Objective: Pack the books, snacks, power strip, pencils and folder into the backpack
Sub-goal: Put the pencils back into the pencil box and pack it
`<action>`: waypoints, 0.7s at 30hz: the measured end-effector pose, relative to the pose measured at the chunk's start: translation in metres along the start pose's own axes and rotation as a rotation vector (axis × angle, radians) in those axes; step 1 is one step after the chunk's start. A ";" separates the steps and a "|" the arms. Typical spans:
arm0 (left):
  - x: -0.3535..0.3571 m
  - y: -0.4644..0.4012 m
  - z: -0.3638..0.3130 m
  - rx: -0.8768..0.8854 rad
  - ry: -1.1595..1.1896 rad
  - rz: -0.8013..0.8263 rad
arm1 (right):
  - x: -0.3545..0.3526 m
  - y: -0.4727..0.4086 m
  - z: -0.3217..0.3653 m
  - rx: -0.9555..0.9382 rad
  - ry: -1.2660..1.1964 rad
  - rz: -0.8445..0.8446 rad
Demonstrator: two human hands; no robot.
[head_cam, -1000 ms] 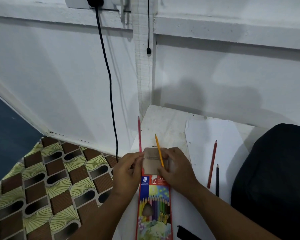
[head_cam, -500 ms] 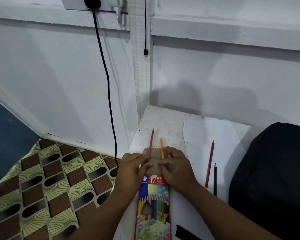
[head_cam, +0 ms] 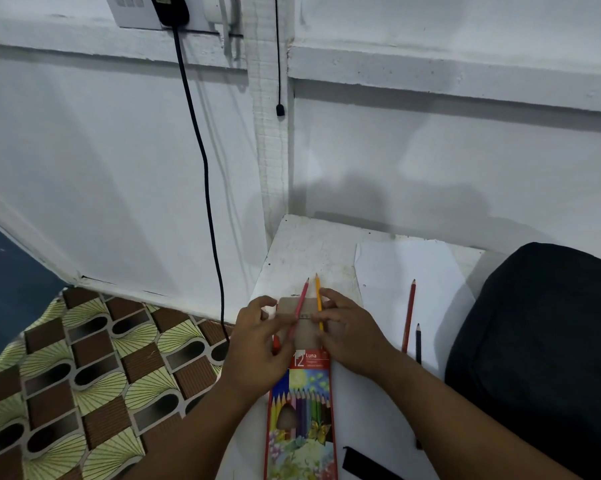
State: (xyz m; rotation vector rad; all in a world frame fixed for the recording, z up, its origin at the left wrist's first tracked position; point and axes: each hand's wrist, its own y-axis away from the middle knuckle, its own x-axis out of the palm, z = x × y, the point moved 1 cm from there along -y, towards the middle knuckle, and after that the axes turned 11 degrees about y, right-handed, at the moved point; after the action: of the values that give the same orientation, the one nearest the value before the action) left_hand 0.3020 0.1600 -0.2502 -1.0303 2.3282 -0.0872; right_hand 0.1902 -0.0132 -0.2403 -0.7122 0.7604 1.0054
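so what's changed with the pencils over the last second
The pink pencil and yellow pencil have slid further into the pencil box, so less of each sticks out past the flap. Left hand pinches the pink one, right hand the yellow. The red pencil and black pencil stayed on the paper.

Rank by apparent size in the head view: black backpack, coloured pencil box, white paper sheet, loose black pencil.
1. black backpack, though it lies nearer the camera and is cut off by the frame
2. white paper sheet, partly covered
3. coloured pencil box
4. loose black pencil
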 end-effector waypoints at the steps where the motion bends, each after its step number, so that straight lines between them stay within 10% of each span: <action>1: 0.000 0.000 0.001 0.006 0.002 0.001 | -0.003 0.000 0.000 -0.004 0.035 0.045; 21: -0.001 0.002 -0.005 0.088 -0.153 0.123 | 0.005 0.021 0.001 -0.149 0.100 -0.175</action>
State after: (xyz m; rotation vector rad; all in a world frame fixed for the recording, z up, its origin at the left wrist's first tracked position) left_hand 0.2981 0.1611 -0.2464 -0.8193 2.2221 -0.0604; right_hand 0.1733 -0.0027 -0.2479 -0.9477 0.7011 0.8783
